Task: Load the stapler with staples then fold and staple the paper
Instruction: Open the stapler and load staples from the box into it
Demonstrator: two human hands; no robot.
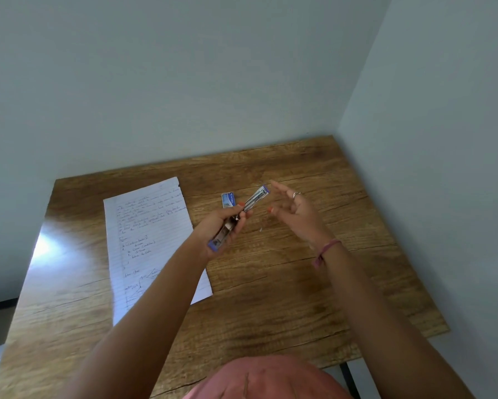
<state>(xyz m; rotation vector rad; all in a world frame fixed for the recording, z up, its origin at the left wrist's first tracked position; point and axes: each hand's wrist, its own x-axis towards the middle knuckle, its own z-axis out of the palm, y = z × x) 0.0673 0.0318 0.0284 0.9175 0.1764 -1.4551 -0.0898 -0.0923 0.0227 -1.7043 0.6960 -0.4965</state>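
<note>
My left hand grips a small blue and silver stapler that is swung fully open, its two arms stretched out in a line above the table. My right hand hovers just right of the stapler's far end with fingers spread and nothing visibly in it. A small blue staple box lies on the table behind the stapler. A lined sheet of paper with handwriting lies flat to the left, partly hidden by my left forearm.
The wooden table stands in a corner with walls behind and to the right. A tiny silvery bit lies on the wood between my hands. Glare falls on the table's left side.
</note>
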